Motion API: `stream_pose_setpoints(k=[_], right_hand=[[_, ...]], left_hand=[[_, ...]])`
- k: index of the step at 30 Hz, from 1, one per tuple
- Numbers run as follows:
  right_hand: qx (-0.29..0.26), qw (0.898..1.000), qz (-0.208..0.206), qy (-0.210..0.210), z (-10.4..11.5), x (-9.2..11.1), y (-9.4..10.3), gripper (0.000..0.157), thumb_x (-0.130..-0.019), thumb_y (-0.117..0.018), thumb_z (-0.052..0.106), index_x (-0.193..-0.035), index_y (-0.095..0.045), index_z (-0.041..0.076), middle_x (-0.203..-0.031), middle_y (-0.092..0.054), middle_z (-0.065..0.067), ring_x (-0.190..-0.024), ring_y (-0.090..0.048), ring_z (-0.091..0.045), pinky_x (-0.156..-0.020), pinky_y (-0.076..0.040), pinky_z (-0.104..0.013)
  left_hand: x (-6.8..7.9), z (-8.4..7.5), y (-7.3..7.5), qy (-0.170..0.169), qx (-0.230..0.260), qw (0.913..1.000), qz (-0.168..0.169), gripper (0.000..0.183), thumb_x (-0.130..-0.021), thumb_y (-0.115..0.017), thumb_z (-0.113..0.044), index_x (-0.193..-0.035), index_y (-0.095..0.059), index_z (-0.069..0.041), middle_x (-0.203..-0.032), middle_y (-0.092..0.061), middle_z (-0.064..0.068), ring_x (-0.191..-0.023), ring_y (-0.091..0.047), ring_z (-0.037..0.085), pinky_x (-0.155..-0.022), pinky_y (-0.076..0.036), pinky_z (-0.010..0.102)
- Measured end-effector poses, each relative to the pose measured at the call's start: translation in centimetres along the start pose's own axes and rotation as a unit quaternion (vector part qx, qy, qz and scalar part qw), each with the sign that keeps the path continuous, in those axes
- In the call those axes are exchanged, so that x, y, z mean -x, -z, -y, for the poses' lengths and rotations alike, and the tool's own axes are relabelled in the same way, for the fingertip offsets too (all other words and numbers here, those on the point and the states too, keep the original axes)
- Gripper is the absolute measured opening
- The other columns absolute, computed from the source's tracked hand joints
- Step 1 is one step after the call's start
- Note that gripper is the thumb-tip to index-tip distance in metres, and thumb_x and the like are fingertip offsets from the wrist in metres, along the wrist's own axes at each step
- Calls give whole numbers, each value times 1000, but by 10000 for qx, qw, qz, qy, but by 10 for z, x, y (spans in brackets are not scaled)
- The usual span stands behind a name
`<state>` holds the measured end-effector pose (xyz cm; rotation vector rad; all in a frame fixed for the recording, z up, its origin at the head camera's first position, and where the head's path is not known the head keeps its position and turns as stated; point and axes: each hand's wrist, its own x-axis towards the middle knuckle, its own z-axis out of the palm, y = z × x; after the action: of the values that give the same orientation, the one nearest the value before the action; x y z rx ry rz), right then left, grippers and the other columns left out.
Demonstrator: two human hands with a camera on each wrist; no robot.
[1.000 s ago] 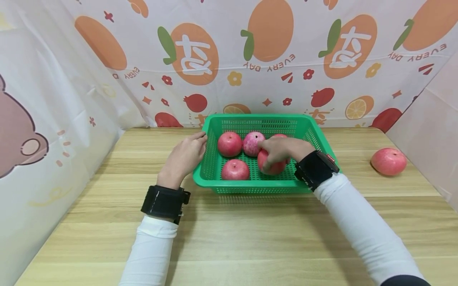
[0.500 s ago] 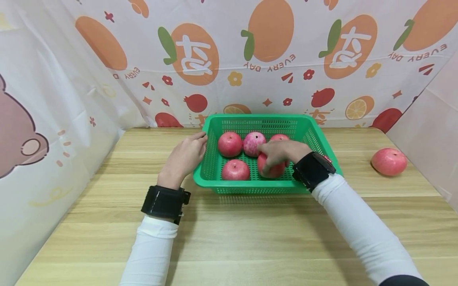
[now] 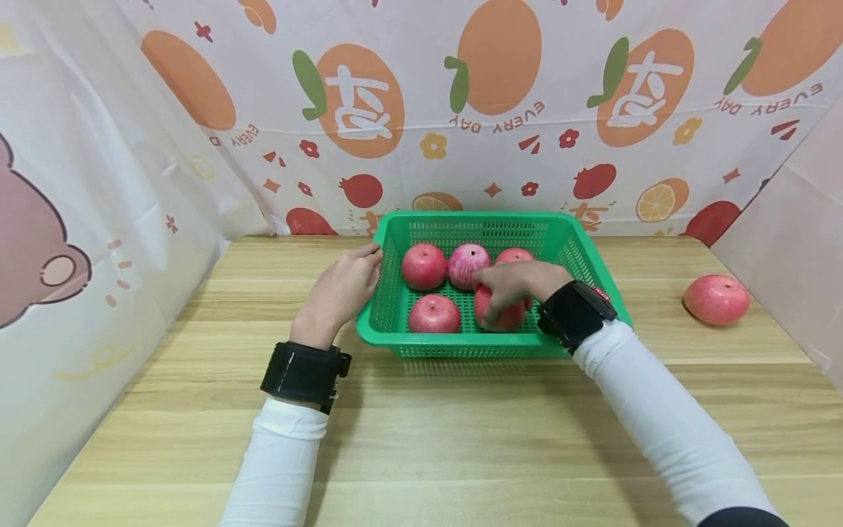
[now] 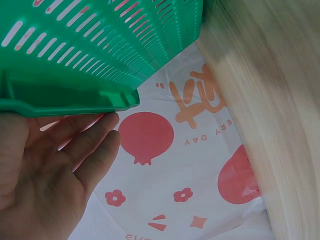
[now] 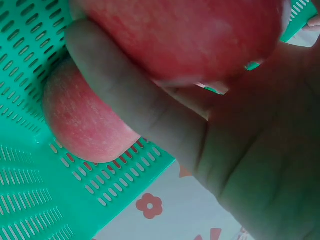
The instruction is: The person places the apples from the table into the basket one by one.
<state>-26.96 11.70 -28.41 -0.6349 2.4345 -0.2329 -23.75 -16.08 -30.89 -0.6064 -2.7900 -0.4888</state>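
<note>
My right hand (image 3: 510,282) grips a red apple (image 5: 200,35) in the front right of the green basket (image 3: 454,345). In the right wrist view, a finger lies along the apple's side. Another apple (image 5: 87,120) sits just beyond it, against the basket mesh. Behind my hand in the head view, an apple (image 3: 514,255) is partly covered. A paler, streaked apple (image 3: 467,265), a red apple (image 3: 424,266) and a front-left apple (image 3: 434,313) rest on the basket floor. My left hand (image 3: 339,289) touches the left rim, its fingers (image 4: 92,137) extended beneath it.
One more apple (image 3: 716,299) lies on the wooden table (image 3: 461,439) to the right of the basket. A printed white cloth (image 3: 421,95) rises right behind the basket, and cloth walls stand at both sides.
Over the last second my right hand and wrist have shifted slightly left, while the gripped apple stays almost in place. My left hand and the basket have hardly moved.
</note>
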Motion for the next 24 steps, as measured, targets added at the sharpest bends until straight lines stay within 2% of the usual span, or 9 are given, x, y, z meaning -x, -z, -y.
stream_pose_setpoints(k=[4, 8, 16, 20, 24], right_hand=[[123, 9999, -28, 8, 0, 0, 0, 52, -87, -78, 30, -131, -56, 11, -114, -57, -9, -107, -54, -28, -79, -56, -41], [97, 9999, 0, -31, 0, -1, 0, 51, -88, -78, 29, -130, -56, 11, -114, -57, -10, -107, -54, -28, -81, -56, -42], [132, 9999, 71, -29, 2, -2, 0, 47, -87, -78, 27, -126, -56, 10, -112, -58, -8, -103, -55, -27, -77, -55, -39], [222, 9997, 33, -33, 3, -2, 0, 47, -87, -78, 27, -125, -57, 10, -113, -58, -8, -103, -55, -26, -78, -53, -38], [119, 9999, 69, -4, 5, -2, -1, 54, -88, -79, 28, -133, -56, 8, -116, -57, -9, -105, -55, -26, -77, -55, -37]], left_hand=[[0, 0, 0, -41, -3, 10000, -18, 34, -102, -56, -2, -132, -59, 13, -142, -54, 28, -128, -55, 43, -103, -46, 53], [1, 1, 0, -54, 7, 10000, -31, 34, -102, -55, -2, -131, -60, 13, -142, -54, 28, -128, -55, 43, -103, -46, 53], [1, 1, -1, -23, 6, 10000, -30, 34, -101, -55, -2, -131, -60, 14, -142, -53, 28, -127, -56, 43, -102, -47, 53], [0, 1, -2, -96, -11, 9999, -96, 33, -101, -54, -1, -130, -60, 14, -141, -54, 28, -126, -56, 43, -101, -48, 53], [0, 1, -2, -102, 2, 9999, -91, 33, -101, -54, -1, -130, -60, 15, -141, -54, 29, -127, -56, 43, -101, -48, 53]])
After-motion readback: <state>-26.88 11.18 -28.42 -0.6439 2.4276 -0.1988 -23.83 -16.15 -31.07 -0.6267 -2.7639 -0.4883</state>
